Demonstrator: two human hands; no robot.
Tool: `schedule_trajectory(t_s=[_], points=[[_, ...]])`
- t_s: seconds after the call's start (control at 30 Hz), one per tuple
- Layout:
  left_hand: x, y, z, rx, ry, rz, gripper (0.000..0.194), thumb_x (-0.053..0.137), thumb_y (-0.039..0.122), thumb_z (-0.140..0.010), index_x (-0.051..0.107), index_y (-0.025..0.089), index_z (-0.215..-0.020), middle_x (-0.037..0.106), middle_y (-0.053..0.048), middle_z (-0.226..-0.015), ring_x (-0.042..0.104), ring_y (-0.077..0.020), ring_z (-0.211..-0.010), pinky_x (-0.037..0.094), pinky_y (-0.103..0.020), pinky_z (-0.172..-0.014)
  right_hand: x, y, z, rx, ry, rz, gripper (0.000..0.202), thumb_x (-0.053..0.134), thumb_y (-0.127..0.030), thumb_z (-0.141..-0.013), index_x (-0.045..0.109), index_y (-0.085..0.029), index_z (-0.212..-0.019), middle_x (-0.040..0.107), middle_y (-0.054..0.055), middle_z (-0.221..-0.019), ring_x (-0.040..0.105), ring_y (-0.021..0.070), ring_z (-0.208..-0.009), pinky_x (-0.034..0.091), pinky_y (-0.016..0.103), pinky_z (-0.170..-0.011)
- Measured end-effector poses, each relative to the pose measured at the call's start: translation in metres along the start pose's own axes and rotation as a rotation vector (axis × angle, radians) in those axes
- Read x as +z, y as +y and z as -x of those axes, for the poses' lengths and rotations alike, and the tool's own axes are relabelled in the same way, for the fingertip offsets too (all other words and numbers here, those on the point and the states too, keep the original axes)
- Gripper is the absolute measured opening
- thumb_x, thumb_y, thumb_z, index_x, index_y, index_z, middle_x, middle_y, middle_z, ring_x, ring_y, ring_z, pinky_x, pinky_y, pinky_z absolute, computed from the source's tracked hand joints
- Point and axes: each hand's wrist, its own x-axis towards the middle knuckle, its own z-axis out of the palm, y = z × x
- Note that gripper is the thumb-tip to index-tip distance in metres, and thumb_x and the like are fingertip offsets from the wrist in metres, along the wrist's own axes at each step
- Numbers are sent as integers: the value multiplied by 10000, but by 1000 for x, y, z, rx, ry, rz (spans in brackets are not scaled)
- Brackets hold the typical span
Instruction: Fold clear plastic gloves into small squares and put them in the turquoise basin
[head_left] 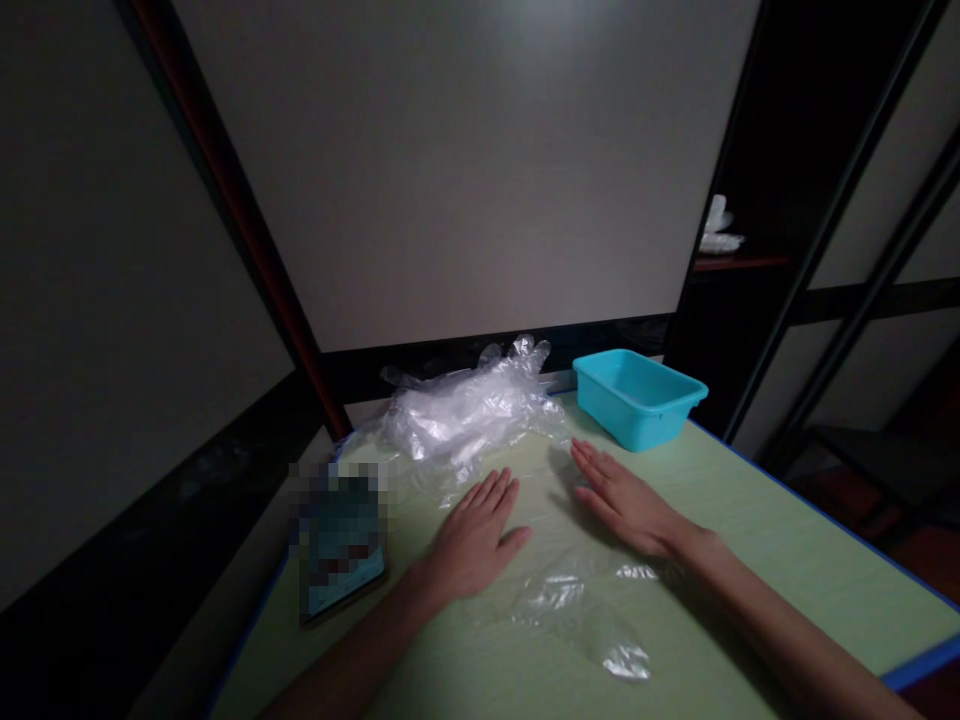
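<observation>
A clear plastic glove (559,600) lies spread on the table between my forearms, nearly see-through, so its full outline is hard to make out. My left hand (476,540) rests palm down at its left side, fingers stretched out and thumb apart. Over the table to the right is my right hand (619,500), fingers extended, casting a shadow beneath it; neither hand holds anything. Beyond my left fingertips sits a crumpled heap of clear plastic gloves (465,410), some of its fingers sticking up at the back.
A turquoise plastic basin (637,400) stands at the back right of the pale green table (750,510), which has a blue edge. At the left edge lies a phone or tablet (349,590), its screen partly blurred out. Light cabinet panels (487,180) rise behind the table.
</observation>
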Motion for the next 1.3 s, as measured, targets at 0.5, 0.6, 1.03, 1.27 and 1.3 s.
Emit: schedule_trajectory(t_s=[0.5,0.6,1.03,1.27,1.3], points=[[2,-1,-1,10,-2,6,607,210,535,-865,221,157,-1341,187,-80,-1415,132,-197,-1298,154,-346,-1045,7,14,57,13,-55,92,673,306,-526,-849,121,-147,-1374,153,91,-1408,160,239,-1280,220,407,-1041],[2,-2,-1,10,6,11,603,207,529,-869,224,152,-1339,190,-85,-1413,141,-187,-1297,154,-338,-1047,6,11,55,16,-60,89,677,294,-535,-848,139,-133,-1371,156,99,-1406,162,237,-1280,221,406,-1041],[-33,31,-25,42,-84,24,693,200,583,-839,242,96,-1330,161,-122,-1415,106,-206,-1302,117,-366,-1056,4,9,53,31,-70,64,691,254,-550,-849,210,-80,-1353,182,133,-1394,169,229,-1281,208,403,-1043],[-11,93,-68,210,-41,105,665,163,515,-873,229,28,-1321,191,-154,-1402,141,-217,-1296,152,-341,-1051,9,13,52,21,-63,89,637,273,-490,-866,216,-79,-1349,201,132,-1392,190,211,-1278,225,398,-1036],[-2,98,-71,213,-19,114,656,157,505,-878,229,27,-1321,192,-153,-1403,147,-217,-1295,156,-335,-1050,9,13,52,18,-62,95,621,274,-473,-871,217,-82,-1349,207,129,-1392,192,208,-1278,227,399,-1035]])
